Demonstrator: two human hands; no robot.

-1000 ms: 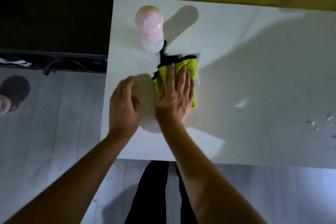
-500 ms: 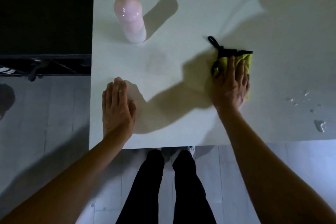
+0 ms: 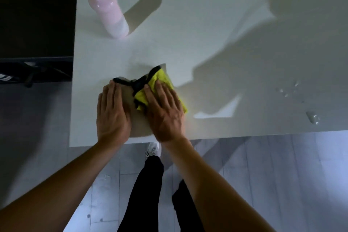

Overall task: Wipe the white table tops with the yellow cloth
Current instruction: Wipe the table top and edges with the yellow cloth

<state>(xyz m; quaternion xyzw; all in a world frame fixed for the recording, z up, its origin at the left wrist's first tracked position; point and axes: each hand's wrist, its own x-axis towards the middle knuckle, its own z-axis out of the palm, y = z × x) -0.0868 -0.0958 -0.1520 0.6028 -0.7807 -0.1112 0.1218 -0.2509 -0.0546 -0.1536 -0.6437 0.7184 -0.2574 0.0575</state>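
White table (image 3: pixel 207 43): right hand (image 3: pixel 165 111) half-hides yellow cloth (image 3: pixel 160 79).

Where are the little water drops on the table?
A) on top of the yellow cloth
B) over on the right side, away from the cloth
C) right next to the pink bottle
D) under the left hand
B: the water drops sit near the right edge of the white table, well apart from the yellow cloth under the right hand, and far from the pink bottle.
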